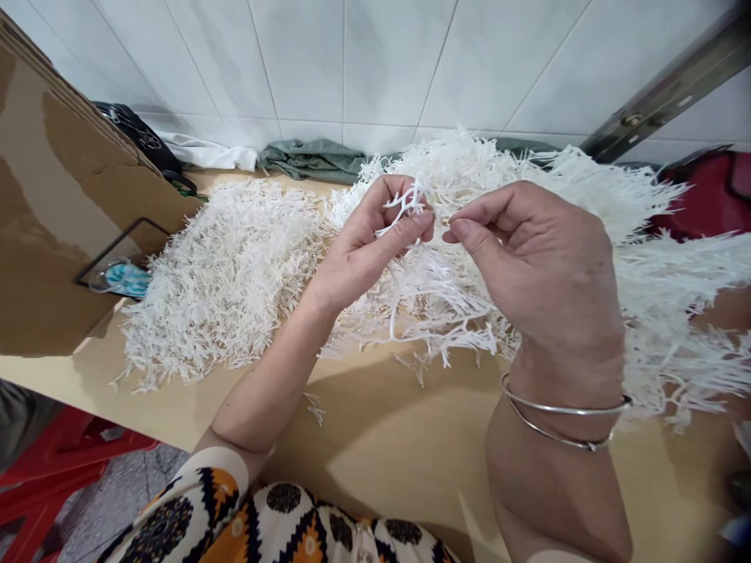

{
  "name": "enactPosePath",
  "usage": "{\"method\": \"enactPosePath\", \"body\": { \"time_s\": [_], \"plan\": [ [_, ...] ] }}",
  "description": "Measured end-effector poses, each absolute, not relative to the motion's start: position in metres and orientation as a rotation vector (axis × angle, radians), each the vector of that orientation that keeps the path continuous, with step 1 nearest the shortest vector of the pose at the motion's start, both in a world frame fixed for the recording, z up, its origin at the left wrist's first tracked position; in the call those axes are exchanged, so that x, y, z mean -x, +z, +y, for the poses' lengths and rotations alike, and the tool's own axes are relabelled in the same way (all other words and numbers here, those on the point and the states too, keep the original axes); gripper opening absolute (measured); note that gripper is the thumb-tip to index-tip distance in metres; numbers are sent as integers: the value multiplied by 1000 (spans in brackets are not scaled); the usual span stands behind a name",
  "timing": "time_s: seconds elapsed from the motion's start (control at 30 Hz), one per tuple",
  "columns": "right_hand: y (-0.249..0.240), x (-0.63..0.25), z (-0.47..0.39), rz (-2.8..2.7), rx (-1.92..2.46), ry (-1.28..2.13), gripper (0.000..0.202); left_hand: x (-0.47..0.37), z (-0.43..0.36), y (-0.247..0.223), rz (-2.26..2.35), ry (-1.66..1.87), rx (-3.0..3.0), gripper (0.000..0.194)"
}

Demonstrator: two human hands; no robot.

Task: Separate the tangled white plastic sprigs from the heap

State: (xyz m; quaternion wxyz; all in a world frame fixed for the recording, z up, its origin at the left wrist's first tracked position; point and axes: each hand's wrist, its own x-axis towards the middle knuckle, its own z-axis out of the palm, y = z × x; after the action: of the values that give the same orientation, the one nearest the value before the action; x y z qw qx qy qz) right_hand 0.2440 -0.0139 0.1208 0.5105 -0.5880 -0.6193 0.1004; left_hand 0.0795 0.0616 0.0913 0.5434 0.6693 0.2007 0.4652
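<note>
I log left hand (375, 244) clamped on white branched sprig (412, 197); right hand (548, 262) just right, fingertips together, contents unclear.

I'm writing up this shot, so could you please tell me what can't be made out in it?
All in the head view:
Right hand: whether its fingertips pinch anything is too small to tell.
White sprig: its gripped part is hidden by the left hand.
Black bag: partly behind the cardboard box, itself cut off at the left edge.
Red item: cut off at the right edge.
</note>
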Motion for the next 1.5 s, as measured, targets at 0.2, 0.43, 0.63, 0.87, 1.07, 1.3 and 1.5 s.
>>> {"method": "enactPosePath", "body": {
  "time_s": [0.2,0.43,0.63,0.87,1.07,1.3,1.5],
  "plan": [
    [90,-256,16,-1474,1677,-29,14,-84,52,91,425,1110,-1631,27],
    [85,-274,20,-1425,1561,198,12,-78,45,110,557,1116,-1507,25],
    [104,-268,2,-1455,1503,195,17,-83,60,98,621,1104,-1388,22],
    [123,-262,-15,-1342,1355,372,33,-80,68,95,660,1120,-1395,25],
    [113,-271,-7,-1560,1419,527,29,-84,68,97,637,1125,-1357,35],
    [108,-272,-1,-1764,1418,664,12,-81,70,98,598,1175,-1248,53],
    [118,-272,-8,-1417,1311,563,7,-76,76,95,617,1131,-1320,55]
  ]
}}
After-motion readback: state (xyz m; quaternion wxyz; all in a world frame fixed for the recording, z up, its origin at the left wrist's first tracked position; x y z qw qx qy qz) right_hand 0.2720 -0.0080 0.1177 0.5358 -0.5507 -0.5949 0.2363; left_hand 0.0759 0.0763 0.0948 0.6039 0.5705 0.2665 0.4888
